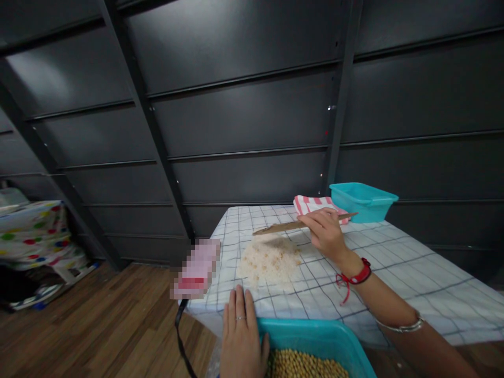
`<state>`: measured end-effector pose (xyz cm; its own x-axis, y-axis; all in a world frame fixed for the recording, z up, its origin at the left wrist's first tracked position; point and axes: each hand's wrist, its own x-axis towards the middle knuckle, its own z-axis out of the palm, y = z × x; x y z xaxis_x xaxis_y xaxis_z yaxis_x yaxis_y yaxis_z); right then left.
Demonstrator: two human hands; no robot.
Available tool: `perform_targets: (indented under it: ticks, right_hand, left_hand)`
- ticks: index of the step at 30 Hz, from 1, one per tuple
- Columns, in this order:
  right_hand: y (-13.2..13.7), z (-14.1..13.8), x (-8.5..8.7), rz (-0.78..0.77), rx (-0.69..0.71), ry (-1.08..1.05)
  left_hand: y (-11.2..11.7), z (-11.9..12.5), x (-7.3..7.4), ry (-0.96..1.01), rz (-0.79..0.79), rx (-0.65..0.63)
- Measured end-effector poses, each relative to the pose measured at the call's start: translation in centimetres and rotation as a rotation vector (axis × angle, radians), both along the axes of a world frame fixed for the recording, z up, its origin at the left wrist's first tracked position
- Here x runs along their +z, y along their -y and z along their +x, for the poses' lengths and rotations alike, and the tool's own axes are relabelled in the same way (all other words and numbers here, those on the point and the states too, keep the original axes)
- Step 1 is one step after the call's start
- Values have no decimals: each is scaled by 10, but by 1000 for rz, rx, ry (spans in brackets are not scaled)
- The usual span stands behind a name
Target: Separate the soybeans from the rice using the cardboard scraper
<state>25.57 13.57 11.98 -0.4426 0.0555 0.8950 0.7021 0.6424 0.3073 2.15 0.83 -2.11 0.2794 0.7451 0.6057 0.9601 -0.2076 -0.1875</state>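
A spread heap of white, rice-like grains (270, 265) dotted with tan beans lies on the checked tablecloth (354, 294). Above its far edge, my right hand (326, 233) grips a flat wooden strip (285, 227) near its middle, and the strip runs roughly level from left to right. My left hand (242, 336) is open, its fingers stretched out towards the heap at the near edge of the table. Its thumb is at the left side of a turquoise tub (315, 326) of yellowish beans (307, 365). The lower part of this tub is cut off by the picture.
A second turquoise tub (364, 202) stands at the back right, beside a red-and-white striped cloth (315, 203). At the table's left edge is a pixelated pink object (199, 268) with a black strap (179, 325). Dark panels (244, 121) rise behind; another covered table (35, 236) stands left.
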Motion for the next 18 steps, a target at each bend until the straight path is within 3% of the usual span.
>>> perform_targets:
  ticks: [8,14,18]
  right_hand:
    - [0,-16,-4,-70,32,143]
    - [3,-1,1,-22,40,29]
    - [-1,-8,-1,-17,-1,-6]
  left_hand:
    - [0,3,1,-6,13,-3]
    - [3,4,4,-5,2,24]
    - [2,0,3,-11,-17,12]
